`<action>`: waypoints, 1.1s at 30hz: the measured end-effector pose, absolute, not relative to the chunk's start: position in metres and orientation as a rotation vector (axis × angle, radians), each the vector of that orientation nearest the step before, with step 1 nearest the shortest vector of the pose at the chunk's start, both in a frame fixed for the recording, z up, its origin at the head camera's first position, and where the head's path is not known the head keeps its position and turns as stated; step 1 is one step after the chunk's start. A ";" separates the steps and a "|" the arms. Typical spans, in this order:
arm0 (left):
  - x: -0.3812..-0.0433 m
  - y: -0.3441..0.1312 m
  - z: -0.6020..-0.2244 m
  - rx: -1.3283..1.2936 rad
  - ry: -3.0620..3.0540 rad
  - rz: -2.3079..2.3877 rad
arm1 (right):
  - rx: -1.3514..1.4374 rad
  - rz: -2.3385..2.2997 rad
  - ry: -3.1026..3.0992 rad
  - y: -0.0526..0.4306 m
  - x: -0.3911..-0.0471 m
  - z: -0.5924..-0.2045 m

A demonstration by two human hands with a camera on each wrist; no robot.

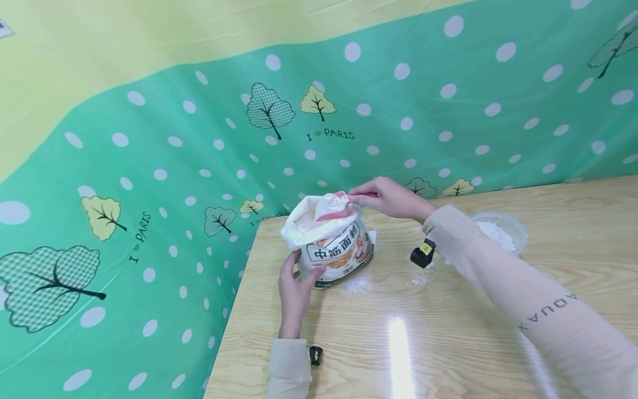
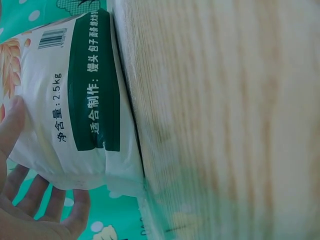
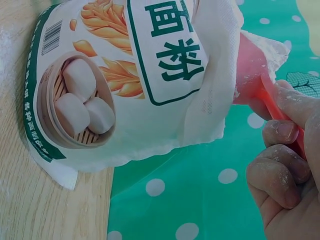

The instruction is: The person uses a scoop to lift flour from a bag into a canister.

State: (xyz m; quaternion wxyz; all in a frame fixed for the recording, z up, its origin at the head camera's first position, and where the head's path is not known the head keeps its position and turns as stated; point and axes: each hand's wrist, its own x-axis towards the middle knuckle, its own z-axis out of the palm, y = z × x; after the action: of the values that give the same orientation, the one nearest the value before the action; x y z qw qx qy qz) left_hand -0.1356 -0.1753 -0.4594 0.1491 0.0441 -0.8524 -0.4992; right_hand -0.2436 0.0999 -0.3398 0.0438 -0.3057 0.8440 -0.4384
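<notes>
A white flour bag (image 1: 339, 256) with Chinese lettering stands on the table, its rolled mouth open and pale flour visible inside. My left hand (image 1: 295, 291) holds the bag's near left side. In the left wrist view, the thumb lies on the printed front and the fingers (image 2: 52, 202) reach around the side. With my right hand (image 1: 391, 198) I grip the handle of a pink-red scoop (image 3: 251, 75). The scoop is at the bag's mouth, heaped with white flour. Flour dusts the right thumb and fingers.
On the wooden table (image 1: 359, 332), a clear bowl (image 1: 520, 239) holding white powder stands to the right, partly behind the right sleeve. Spilled flour (image 1: 359, 285) marks the tabletop by the bag. A green dotted cloth (image 1: 199, 166) hangs behind and to the left.
</notes>
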 end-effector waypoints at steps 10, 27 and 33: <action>-0.136 -0.175 -0.460 0.144 -2.460 -1.436 | -0.902 -1.345 2.586 0.110 -0.239 -0.336; -0.135 -0.174 -0.458 0.120 -2.440 -1.447 | -0.889 -1.394 2.580 0.132 -0.234 -0.334; -0.135 -0.175 -0.460 0.134 -2.451 -1.449 | -0.876 -1.381 2.598 0.139 -0.230 -0.332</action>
State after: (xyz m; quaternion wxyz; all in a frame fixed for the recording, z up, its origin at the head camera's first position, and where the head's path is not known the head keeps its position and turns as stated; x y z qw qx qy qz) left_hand -0.1354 -0.1748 -0.4599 0.1452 0.0466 -0.8508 -0.5029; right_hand -0.2298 0.1394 -0.3316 0.0356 -0.2853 0.8458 -0.4495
